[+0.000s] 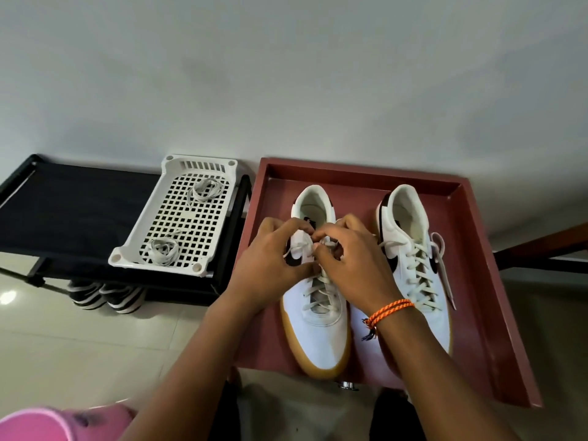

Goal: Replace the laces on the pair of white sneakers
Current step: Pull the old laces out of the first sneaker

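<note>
Two white sneakers with gum soles stand side by side in a red-brown tray (483, 281), toes toward me. Over the upper eyelets of the left sneaker (318, 329), my left hand (270, 256) and my right hand (350, 259) meet, each pinching the cream lace (321, 246) near the tongue. The right sneaker (410, 256) is laced, with a loose lace end trailing over its right side. A white perforated basket (133, 249) to the left holds two coiled laces, one at the back (203, 190) and one at the front (162, 251).
The basket sits on a black fabric rack (73, 211) with striped dark shoes (105, 294) under it. A plain wall rises behind. Tiled floor lies at lower left, and a pink item (57, 424) shows at the bottom left corner.
</note>
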